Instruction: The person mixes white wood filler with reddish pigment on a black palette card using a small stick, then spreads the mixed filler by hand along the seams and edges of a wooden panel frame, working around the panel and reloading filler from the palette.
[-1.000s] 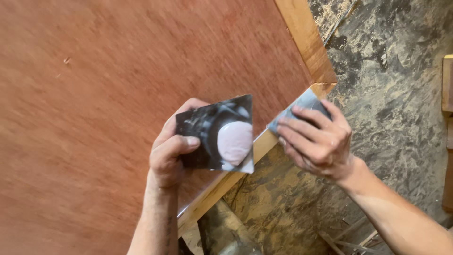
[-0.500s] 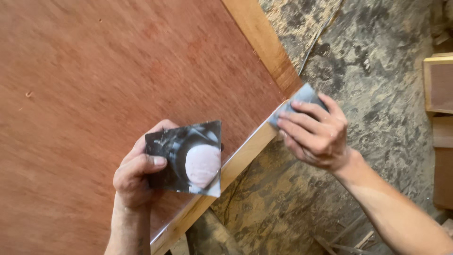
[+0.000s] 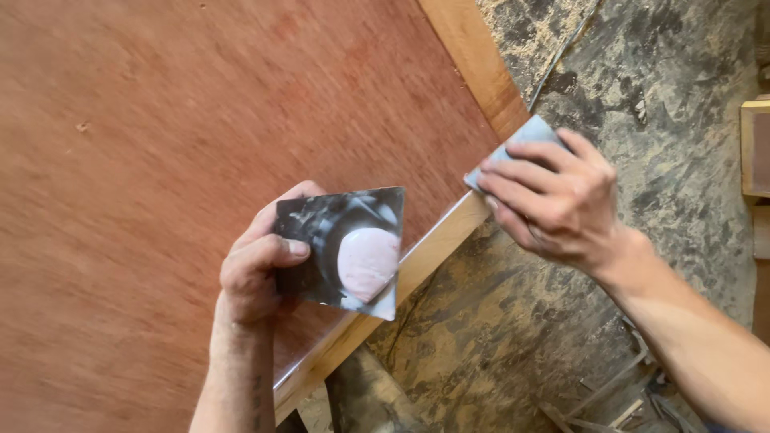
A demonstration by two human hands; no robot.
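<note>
A large reddish-brown plywood panel (image 3: 200,160) with a pale wooden edge strip (image 3: 437,240) fills the left of the view. My left hand (image 3: 257,269) grips a dark square plate (image 3: 341,244) that carries a blob of pinkish putty (image 3: 367,261), held over the panel near its edge. My right hand (image 3: 553,200) presses a small grey flat scraper (image 3: 521,144) against the panel's corner where the edge strip meets the side strip (image 3: 473,56).
Below and to the right lies a stained, dusty floor (image 3: 642,96) with sawdust. A wooden box edge (image 3: 754,144) shows at the far right. Scraps of wood and metal (image 3: 618,393) lie at the bottom right.
The view has shifted, so both hands sit a little differently in frame. My right hand stays at the panel's corner with the scraper; my left still holds the plate.
</note>
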